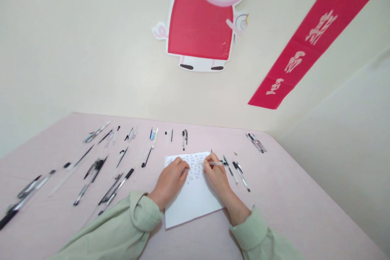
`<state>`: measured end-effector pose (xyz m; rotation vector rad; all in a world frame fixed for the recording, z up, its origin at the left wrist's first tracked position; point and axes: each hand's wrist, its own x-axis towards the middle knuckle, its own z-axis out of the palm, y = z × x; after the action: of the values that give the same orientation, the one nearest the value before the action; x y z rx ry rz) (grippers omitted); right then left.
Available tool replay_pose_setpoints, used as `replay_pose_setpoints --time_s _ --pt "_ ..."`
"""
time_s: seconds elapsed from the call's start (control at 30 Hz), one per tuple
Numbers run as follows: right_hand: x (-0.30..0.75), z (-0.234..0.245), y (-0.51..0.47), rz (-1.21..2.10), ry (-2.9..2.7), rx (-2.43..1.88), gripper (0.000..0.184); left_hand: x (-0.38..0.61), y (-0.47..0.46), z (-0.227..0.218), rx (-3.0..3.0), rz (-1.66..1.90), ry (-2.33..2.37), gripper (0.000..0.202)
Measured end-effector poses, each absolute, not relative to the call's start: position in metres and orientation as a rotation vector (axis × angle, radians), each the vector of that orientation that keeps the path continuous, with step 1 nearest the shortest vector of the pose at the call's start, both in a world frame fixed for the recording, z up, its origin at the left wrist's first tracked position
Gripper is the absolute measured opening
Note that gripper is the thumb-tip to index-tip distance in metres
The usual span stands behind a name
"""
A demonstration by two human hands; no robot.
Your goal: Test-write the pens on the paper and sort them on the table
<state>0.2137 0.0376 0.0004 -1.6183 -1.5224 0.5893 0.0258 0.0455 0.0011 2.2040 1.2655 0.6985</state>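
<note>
A white sheet of paper point(191, 207) lies on the pink tabletop in front of me, its upper part covered with small dark handwriting. My right hand point(217, 175) is closed around a slim pen point(217, 163), whose shaft sticks out to the right. The pen's tip, near the writing, is hidden by my fingers. On the paper's left side rests my left hand point(172, 178), its fingers curled and pressed together. Something small and greyish shows at those fingertips, too small to name. Several pens point(240, 176) lie just right of my right hand.
Pens, caps and refills are spread over the left half of the pink table point(292, 195), including a black-capped pen point(117, 191). A bundle of pens point(256, 143) lies at the back right. Behind stands a wall with a pig cutout point(199, 24) and a red banner point(304, 48).
</note>
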Motion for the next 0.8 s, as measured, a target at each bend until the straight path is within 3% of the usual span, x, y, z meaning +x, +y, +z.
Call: replay_pose_setpoints --time_s 0.33,0.6,0.8 --pt "0.214 0.000 0.036 0.624 -1.422 -1.475 0.011 0.026 0.048 -0.007 2.142 0.795 1.182 0.021" --pt "0.203 0.003 0.033 0.909 -1.350 -1.314 0.019 0.027 0.049 -0.007 2.095 0.860 1.234 0.012" --pt "0.204 0.000 0.035 1.018 -1.236 -1.226 0.020 0.028 0.051 -0.014 2.080 0.917 1.207 0.019"
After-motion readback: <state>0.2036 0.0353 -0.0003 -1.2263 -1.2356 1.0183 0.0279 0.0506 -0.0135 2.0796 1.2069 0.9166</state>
